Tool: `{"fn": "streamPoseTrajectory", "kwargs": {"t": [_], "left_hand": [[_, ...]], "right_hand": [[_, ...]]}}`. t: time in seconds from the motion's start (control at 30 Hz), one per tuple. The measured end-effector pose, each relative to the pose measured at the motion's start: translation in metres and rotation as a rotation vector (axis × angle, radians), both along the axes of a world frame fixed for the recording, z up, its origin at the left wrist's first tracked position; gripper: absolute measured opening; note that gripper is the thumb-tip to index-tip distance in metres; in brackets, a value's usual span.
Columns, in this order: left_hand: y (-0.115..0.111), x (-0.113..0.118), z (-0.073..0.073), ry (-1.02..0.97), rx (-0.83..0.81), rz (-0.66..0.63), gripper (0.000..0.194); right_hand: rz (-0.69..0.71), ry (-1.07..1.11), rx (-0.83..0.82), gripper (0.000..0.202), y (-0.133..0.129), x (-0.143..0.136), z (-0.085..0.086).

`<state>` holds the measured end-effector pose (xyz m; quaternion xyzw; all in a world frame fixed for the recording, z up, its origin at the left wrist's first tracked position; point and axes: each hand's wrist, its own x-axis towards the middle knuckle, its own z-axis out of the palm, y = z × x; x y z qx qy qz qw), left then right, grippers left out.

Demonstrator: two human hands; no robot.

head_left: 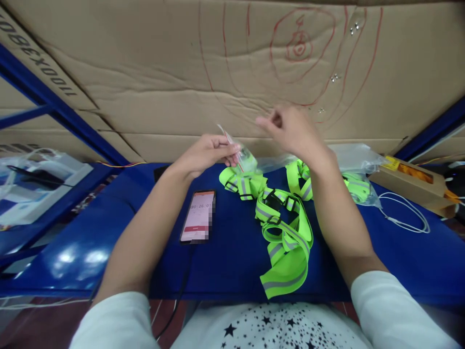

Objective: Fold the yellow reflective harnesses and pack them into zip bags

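Thumb and fingers of the left hand (212,152) are closed around the edge of a clear plastic bag (248,160) with a red stripe, pretty much mid-frame. Green shows through it, but whether that's inside or behind can't be told. The right hand (288,128) is curled up off the bag, thumb poking left; it's blurred, so whether anything thin is pinched in there can't be told either.

Stuff that could go wrong: the bag is held by only 1 hand, and thin plastic like that could easily slip. The reflective green straps (292,231) just below are loosely looped, so a buckle could get snagged and the whole lot dragged. The phone (198,218), left of centre, could be yanked if its black cable (183,281) got caught.

Pose-wise, 2 forearms are stretched in from the lower corners over the blue table (228,266), right hand held higher, against a backdrop of cardboard (145,63) up top.
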<state>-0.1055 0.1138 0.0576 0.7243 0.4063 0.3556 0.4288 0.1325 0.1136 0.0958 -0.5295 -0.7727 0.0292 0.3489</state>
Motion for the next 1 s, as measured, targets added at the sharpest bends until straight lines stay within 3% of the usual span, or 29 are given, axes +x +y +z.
{"fn": "streamPoseTrajectory", "kwargs": {"t": [0.07,0.13,0.33,0.43,0.53,0.73,1.0], "left_hand": [[0.002,0.004,-0.005,0.008,0.015,-0.049,0.043],[0.004,0.007,-0.009,0.006,0.026,-0.092,0.044],[0.001,0.002,-0.011,-0.040,-0.073,-0.224,0.046],[-0.002,-0.003,-0.007,-0.022,-0.135,-0.300,0.045],[-0.003,-0.003,-0.004,0.036,-0.117,-0.291,0.040],[-0.004,0.000,-0.002,0.093,-0.148,-0.286,0.035],[-0.010,0.006,0.002,0.152,-0.105,-0.228,0.037]], "right_hand": [[0.261,-0.080,-0.128,0.034,-0.010,-0.009,0.001],[0.388,-0.140,-0.238,0.034,-0.017,-0.017,0.001],[0.436,-0.070,-0.409,0.021,-0.014,-0.019,-0.002],[0.411,-0.111,-0.377,0.030,-0.012,-0.018,-0.002],[0.388,-0.193,-0.331,0.034,-0.011,-0.017,-0.003],[0.581,-0.073,-0.547,0.021,-0.005,-0.010,-0.003],[0.663,-0.022,-0.658,0.022,-0.003,0.000,0.000]]}}
